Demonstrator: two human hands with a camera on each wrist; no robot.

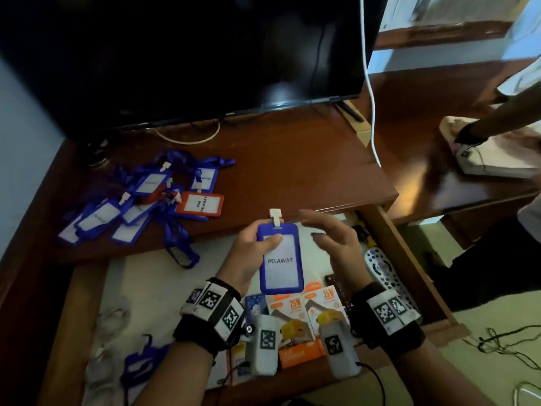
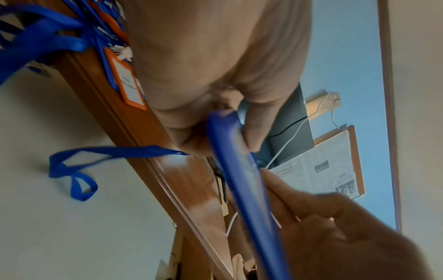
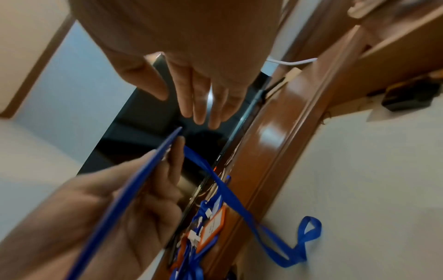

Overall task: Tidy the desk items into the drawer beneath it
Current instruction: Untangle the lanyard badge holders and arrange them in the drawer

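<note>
My left hand [image 1: 263, 241] pinches a blue badge holder [image 1: 282, 268] labelled PELAWAT, thumb on its front, and holds it upright over the open drawer [image 1: 409, 259]. A white clip [image 1: 275, 216] tops it. In the left wrist view the badge holder [image 2: 242, 170] shows edge-on below my left hand [image 2: 227, 125]. My right hand [image 1: 325, 232] is just right of it with fingers straight and nothing held; the right wrist view shows the right hand [image 3: 203, 109] spread above the badge holder [image 3: 134, 181]. A pile of blue badge holders with lanyards [image 1: 137, 200] and an orange one [image 1: 200, 204] lie on the desk's left.
The drawer holds orange-and-white boxes [image 1: 310, 315], a remote [image 1: 383, 271] and another blue badge holder [image 1: 143, 364]. A blue lanyard [image 1: 180, 247] hangs over the desk edge. A dark monitor [image 1: 205, 54] stands at the back. Another person's arm [image 1: 497, 121] reaches over the right-hand table.
</note>
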